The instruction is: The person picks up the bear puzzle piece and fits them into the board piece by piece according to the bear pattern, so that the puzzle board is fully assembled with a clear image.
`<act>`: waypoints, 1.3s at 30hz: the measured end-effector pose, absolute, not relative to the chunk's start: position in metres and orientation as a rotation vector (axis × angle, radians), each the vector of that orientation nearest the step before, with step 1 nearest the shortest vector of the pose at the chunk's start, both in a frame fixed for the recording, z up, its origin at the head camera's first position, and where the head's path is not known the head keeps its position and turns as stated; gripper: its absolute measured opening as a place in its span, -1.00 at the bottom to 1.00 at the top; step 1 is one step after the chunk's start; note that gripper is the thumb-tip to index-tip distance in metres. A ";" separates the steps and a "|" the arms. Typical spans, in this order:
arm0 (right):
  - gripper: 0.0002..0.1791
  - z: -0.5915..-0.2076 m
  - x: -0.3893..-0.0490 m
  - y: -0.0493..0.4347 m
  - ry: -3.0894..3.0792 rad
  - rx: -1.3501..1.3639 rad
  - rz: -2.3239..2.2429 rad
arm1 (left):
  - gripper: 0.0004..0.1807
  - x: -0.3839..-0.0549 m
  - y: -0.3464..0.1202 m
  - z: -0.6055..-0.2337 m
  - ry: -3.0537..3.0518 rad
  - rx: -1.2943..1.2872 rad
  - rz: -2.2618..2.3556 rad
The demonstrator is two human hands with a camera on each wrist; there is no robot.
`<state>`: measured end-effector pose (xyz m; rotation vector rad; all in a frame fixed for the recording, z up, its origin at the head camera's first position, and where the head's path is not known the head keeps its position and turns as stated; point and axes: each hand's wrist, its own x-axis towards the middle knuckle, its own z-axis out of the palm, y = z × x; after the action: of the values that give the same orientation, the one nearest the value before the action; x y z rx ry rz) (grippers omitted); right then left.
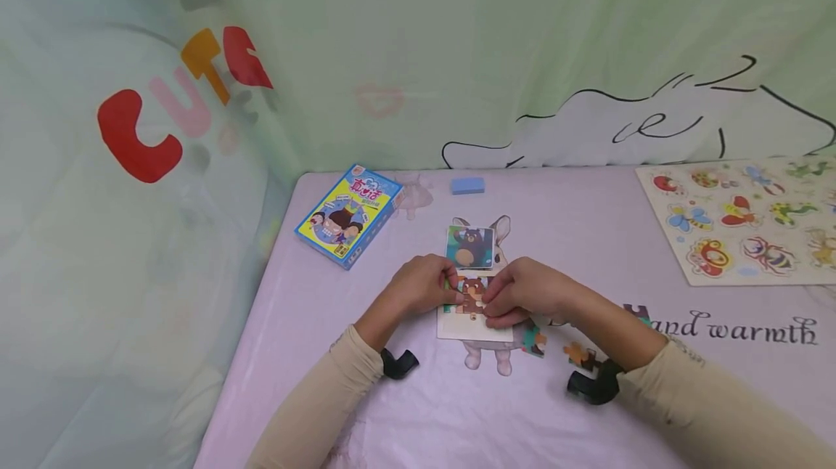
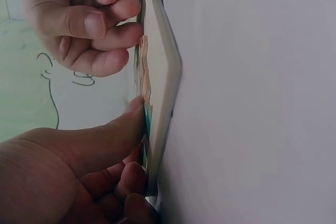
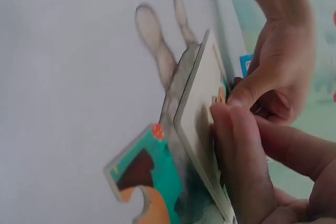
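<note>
A small wooden puzzle board (image 1: 473,329) lies on the table, with bear puzzle pieces (image 1: 472,295) set in its upper part and bare wood below. My left hand (image 1: 421,286) holds the board's left side, its thumb (image 2: 123,132) on the pieces and its other fingers curled at the edge. Across from it, my right hand (image 1: 532,291) touches the pieces at the right with its fingertips (image 3: 241,116); no piece shows between finger and thumb. A bear picture card (image 1: 470,247) lies just above the board. One loose teal puzzle piece (image 3: 170,174) rests beside the board's lower right.
Orange-brown loose pieces (image 1: 578,354) lie below the right forearm, and another piece (image 1: 636,311) is partly behind it. At the back stand a yellow-blue box (image 1: 349,215) and a blue block (image 1: 467,186). An insect board (image 1: 751,226) lies far right.
</note>
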<state>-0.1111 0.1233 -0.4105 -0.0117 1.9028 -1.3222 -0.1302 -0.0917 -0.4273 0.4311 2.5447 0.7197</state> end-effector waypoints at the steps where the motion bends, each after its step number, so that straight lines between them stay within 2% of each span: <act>1: -0.68 -0.411 -0.111 0.124 1.854 0.011 -1.354 | -0.74 -0.130 -0.092 -0.428 2.546 0.432 0.720; 14: -0.60 -0.406 -0.109 0.137 1.491 0.244 -1.592 | -0.75 -0.130 -0.091 -0.427 2.543 0.412 0.735; 22: -0.59 -0.416 -0.102 0.142 1.359 0.259 -1.722 | -0.74 -0.131 -0.090 -0.428 2.552 0.403 0.717; 27: -0.59 -0.419 -0.100 0.132 1.487 0.237 -1.679 | -0.75 -0.131 -0.092 -0.428 2.534 0.394 0.744; 32: -0.64 -0.420 -0.099 0.123 1.858 0.097 -1.520 | -0.75 -0.130 -0.093 -0.429 2.531 0.410 0.751; 39: -0.80 -0.420 -0.108 0.119 2.533 -0.399 -1.014 | -0.76 -0.131 -0.094 -0.428 2.518 0.426 0.754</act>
<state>-0.1085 0.1192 -0.4202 -0.3989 2.5335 -1.0138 -0.1309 -0.0937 -0.4280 0.4262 2.5176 0.7536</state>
